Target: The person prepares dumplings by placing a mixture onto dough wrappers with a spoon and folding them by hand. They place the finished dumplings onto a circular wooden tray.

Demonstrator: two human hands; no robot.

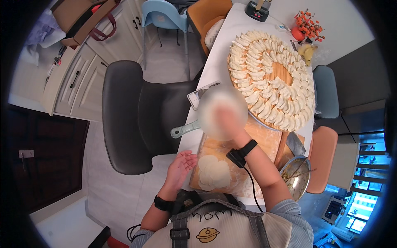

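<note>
My right hand [228, 119] reaches over the near side of the table, at a handled container whose pale green handle [186, 129] points left. A round blur covers the fingers and the container's inside, so whether the hand grips anything is hidden. My left hand [185, 161] is held palm up with loosely spread fingers and nothing in it, by the left edge of a floured wooden board [254, 145]. Overlapping round dough wrappers [214, 173] lie on that board. Beyond it, rings of folded dumplings [263, 108] cover a round wooden tray [280, 73].
A metal bowl [296, 183] with chopsticks and some filling stands at the right, near a cleaver blade [295, 143]. A phone [194, 98] lies at the table's left edge. A black chair [127, 117] stands left of the table. A black cable hangs from my right wrist.
</note>
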